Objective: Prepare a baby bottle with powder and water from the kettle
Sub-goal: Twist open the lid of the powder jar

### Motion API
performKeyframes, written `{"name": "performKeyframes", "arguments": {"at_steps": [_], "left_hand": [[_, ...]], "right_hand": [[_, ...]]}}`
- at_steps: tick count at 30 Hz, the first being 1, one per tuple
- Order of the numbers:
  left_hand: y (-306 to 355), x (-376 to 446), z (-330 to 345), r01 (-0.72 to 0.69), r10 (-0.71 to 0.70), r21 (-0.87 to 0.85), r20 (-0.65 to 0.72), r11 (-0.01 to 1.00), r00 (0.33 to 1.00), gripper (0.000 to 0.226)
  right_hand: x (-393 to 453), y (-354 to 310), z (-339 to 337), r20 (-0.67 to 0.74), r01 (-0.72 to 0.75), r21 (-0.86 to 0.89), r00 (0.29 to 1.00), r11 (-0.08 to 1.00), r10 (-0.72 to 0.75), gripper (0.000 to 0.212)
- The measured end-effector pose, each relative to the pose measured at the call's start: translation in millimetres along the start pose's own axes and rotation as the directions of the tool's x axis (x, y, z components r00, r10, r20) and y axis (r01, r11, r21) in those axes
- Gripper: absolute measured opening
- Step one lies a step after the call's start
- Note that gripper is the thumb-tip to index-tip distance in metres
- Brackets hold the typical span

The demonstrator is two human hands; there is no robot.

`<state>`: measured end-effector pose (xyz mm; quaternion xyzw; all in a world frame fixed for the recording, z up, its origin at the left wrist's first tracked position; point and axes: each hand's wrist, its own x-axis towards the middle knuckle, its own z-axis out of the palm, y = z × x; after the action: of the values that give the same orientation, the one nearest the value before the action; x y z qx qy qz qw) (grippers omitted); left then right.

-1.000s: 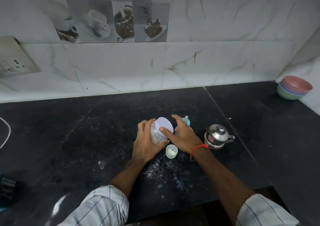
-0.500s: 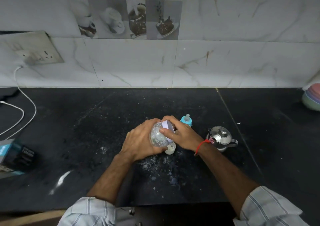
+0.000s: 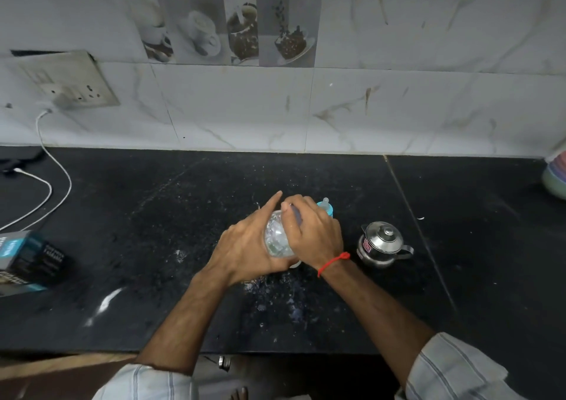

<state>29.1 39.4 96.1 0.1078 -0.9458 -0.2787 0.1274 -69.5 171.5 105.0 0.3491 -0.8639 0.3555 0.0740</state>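
hands meet over the middle of the black counter [image 3: 153, 215], both on one clear jar [image 3: 277, 237]. jar is tilted, its lid end toward the wall and to the right, body lifted off the surface as far as can be told. left hand [image 3: 245, 246] wraps the jar body from the left and beneath, fingers curled around it, forefinger sticking out straight toward the wall. right hand [image 3: 312, 234] closes over the lid end from above, fingers bent down around the cap; the lid itself is mostly hidden, only a pale sliver at the fingertips. red thread [image 3: 333, 263] on the right wrist.

small white cup-like piece [image 3: 296, 264] peeks out under the right hand, on the counter; cannot tell what it is exactly. teal bottle top with teat [image 3: 326, 208] stands upright just behind the right hand, touching or nearly so, cannot tell. steel kettle [image 3: 381, 243] sits to the right of the hands, near but apart, lid on, spout side toward the right.

white powder specks [image 3: 275, 292] scattered on the counter in front of the hands. white cable [image 3: 49, 185] runs from the wall socket [image 3: 73, 84] at left. dark box [image 3: 27, 261] at the left edge. stacked coloured bowls [image 3: 556, 176] at the far right edge. striped sleeves [image 3: 453, 372] at the bottom.
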Motion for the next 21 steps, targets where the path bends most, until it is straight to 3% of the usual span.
{"name": "performKeyframes", "arguments": {"at_steps": [2, 4, 7, 10, 12, 13, 14, 17, 18, 21], "left_hand": [[-5.2, 0.0, -5.6, 0.029, -0.024, -0.078, 0.066, 0.997, 0.998, 0.124], [-14.0, -4.2, -3.8, 0.071, -0.006, -0.377, 0.171, 0.923, 0.985, 0.106], [-22.1, -18.2, 7.6, 0.100, -0.028, -0.564, 0.135, 0.820, 0.990, 0.085], [-24.2, -22.0, 10.7, 0.110, -0.078, -0.589, 0.079, 0.801, 0.994, 0.100], [-25.8, -22.8, 6.2, 0.083, -0.074, -0.483, 0.038, 0.872, 0.997, 0.108], [-27.2, -24.0, 4.2, 0.072, -0.067, -0.431, 0.026, 0.899, 0.997, 0.112], [-27.5, -25.3, 2.4, 0.077, -0.072, -0.392, 0.027, 0.917, 0.997, 0.117], [-22.8, -28.5, 0.4, 0.077, -0.072, -0.258, 0.031, 0.963, 0.997, 0.127], [-22.3, -28.8, 0.7, 0.064, -0.058, -0.224, 0.033, 0.972, 0.998, 0.130], [-24.6, -31.5, 1.0, 0.039, -0.033, -0.221, 0.030, 0.974, 0.999, 0.140]], "right_hand": [[-0.1, 1.6, -5.1, -0.034, 0.133, 0.051, 0.991, 0.990, -0.131, 0.049], [1.5, 1.0, -9.9, -0.009, 0.358, 0.040, 0.934, 0.933, -0.358, 0.045], [11.6, -2.5, -21.6, 0.185, 0.502, 0.044, 0.846, 0.864, -0.501, 0.047], [25.2, -6.3, -33.7, 0.426, 0.366, 0.248, 0.790, 0.897, -0.441, 0.050], [28.4, -7.9, -40.4, 0.523, 0.170, 0.463, 0.740, 0.870, -0.423, 0.076], [27.8, -9.1, -41.1, 0.547, 0.094, 0.480, 0.745, 0.872, -0.382, 0.080], [27.3, -10.0, -39.9, 0.560, 0.046, 0.427, 0.771, 0.903, -0.305, 0.076], [26.7, -11.7, -37.9, 0.572, 0.047, -0.018, 0.820, 0.999, -0.029, 0.072], [26.8, -9.6, -38.5, 0.595, 0.061, -0.043, 0.803, 0.997, -0.023, 0.069], [27.5, -1.9, -48.0, 0.695, 0.036, 0.199, 0.699, 0.979, -0.167, 0.079]]}}
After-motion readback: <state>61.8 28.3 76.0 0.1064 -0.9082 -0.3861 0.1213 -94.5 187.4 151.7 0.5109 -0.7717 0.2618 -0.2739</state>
